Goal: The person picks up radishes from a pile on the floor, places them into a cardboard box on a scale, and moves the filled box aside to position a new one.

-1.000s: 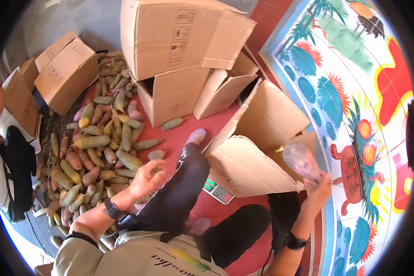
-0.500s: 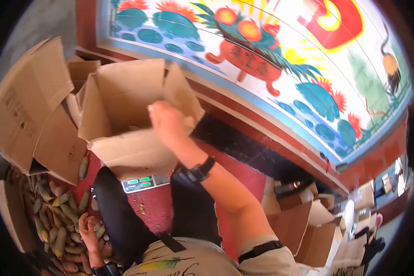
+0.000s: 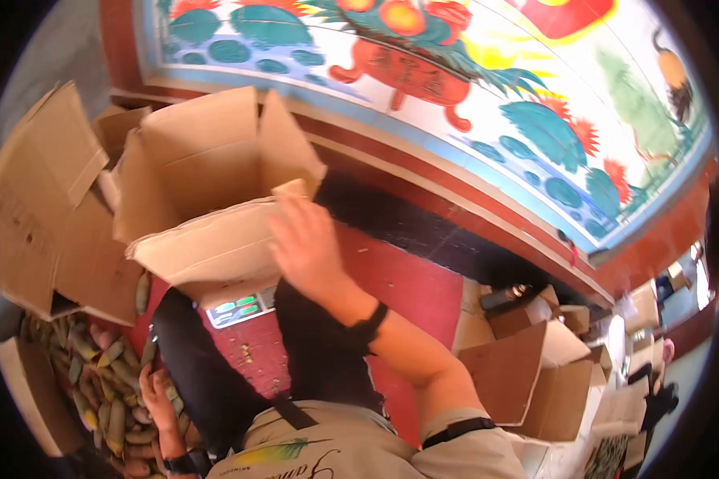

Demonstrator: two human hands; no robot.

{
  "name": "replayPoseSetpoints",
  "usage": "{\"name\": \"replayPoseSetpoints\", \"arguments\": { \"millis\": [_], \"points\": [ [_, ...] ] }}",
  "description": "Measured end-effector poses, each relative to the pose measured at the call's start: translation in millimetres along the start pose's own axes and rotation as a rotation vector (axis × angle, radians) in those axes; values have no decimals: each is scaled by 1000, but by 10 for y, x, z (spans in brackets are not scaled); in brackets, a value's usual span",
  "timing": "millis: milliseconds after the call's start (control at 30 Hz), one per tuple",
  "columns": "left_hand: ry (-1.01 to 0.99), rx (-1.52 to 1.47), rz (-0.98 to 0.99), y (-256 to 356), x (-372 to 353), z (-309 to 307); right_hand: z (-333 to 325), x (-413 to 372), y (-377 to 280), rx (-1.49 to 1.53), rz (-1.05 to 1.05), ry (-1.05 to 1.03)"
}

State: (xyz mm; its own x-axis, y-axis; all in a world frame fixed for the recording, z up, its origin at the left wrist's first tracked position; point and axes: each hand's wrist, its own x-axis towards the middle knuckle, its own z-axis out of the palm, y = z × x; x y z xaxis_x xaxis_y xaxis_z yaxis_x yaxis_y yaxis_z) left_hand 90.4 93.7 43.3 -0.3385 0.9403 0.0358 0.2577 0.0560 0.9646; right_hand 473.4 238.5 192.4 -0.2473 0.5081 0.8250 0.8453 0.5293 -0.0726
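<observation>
An open cardboard box (image 3: 208, 172) stands in front of my knees, its near flap (image 3: 216, 243) folded outward. Against the right corner of that flap is my right hand (image 3: 307, 247), fingers stretched out and slightly blurred; no vegetable shows in it. Low on the left, my left hand (image 3: 158, 399) is over a pile of long green-brown vegetables (image 3: 112, 391), with finger and thumb apart. Its fingertips meet the lower end of one dark green vegetable (image 3: 148, 350) beside my leg. A digital scale (image 3: 236, 310) with green-lit displays shows partly from under the box.
Another open carton (image 3: 36, 215) leans at the left, and a cardboard panel (image 3: 36, 399) borders the pile. More cartons (image 3: 527, 383) are stacked at the right, near a dark bottle-like object (image 3: 503, 297). A painted tile wall (image 3: 423, 80) rises behind the red floor covering (image 3: 407, 279).
My right hand has come down from above the box opening to the flap's right corner, its fingers unfolding. My left hand has shifted up slightly to the dark green vegetable. The view has tilted down.
</observation>
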Motion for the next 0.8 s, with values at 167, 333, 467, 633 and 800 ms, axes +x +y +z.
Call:
{"name": "replayPoseSetpoints", "arguments": {
  "millis": [167,333,467,633,800],
  "points": [
    [71,247,-27,128,-214,-6,34,-350,89,11,115,-96],
    [77,290,-16,-423,-337,-146,92,-764,97,15,32,-245],
    [24,407,-195,-579,-541,-242,105,-811,162,-8,26,-257],
    [-309,643,-411,-1307,-766,-457,107,-848,184,1,13,-296],
    [-381,605,-482,-1033,-835,-478,128,-840,159,-19,-7,-293]
  ]
}}
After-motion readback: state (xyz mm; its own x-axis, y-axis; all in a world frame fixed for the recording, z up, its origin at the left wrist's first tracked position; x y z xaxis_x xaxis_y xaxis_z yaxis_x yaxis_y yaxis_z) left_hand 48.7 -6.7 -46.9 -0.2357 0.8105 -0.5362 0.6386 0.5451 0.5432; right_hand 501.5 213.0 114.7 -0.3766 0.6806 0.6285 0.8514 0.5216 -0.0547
